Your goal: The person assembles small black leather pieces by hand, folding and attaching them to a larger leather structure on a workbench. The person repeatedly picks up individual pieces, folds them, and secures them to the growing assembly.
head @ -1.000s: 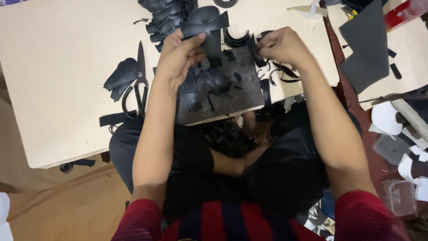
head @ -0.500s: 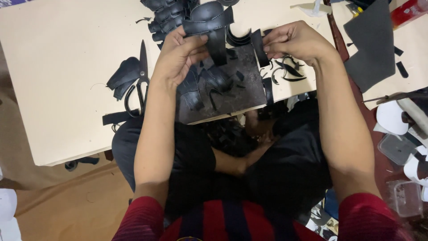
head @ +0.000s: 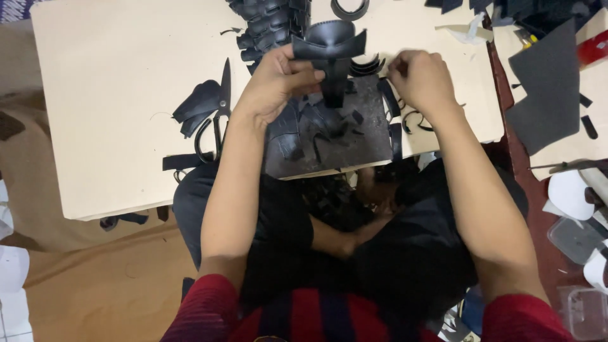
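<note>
The left hand [head: 278, 82] now holds the black cut piece [head: 329, 54] up alone, above the centre of the frame. Half a second ago both hands were on it near the top middle; since then the right hand [head: 421, 79] has come away and dropped to the right, onto the thin curved black strips [head: 411, 117] at the table's near right edge. The piece is therefore carried by one hand, while the other is busy among the scraps.

The left fingers are closed on the piece's lower stem, thumb against forefinger in a firm pinch. The right hand is curled downward with fingertips together; it seems to pinch a small strip, though what it holds is hidden under the knuckles, so I cannot tell for sure.

The piece is matte black, flexible-looking sheet, wide and winged at the top with a rounded crown and a narrower tab hanging below. It stands upright, clear of the dark cutting board [head: 335, 136] lying beneath it, which is littered with black offcuts.

Left of the board, black-handled scissors [head: 218, 111] lie on the pale table [head: 114, 95], blades pointing to the top of the frame, beside a curled black scrap. A stack of similar black pieces [head: 269, 25] sits at the top centre, just behind the held one.
</note>
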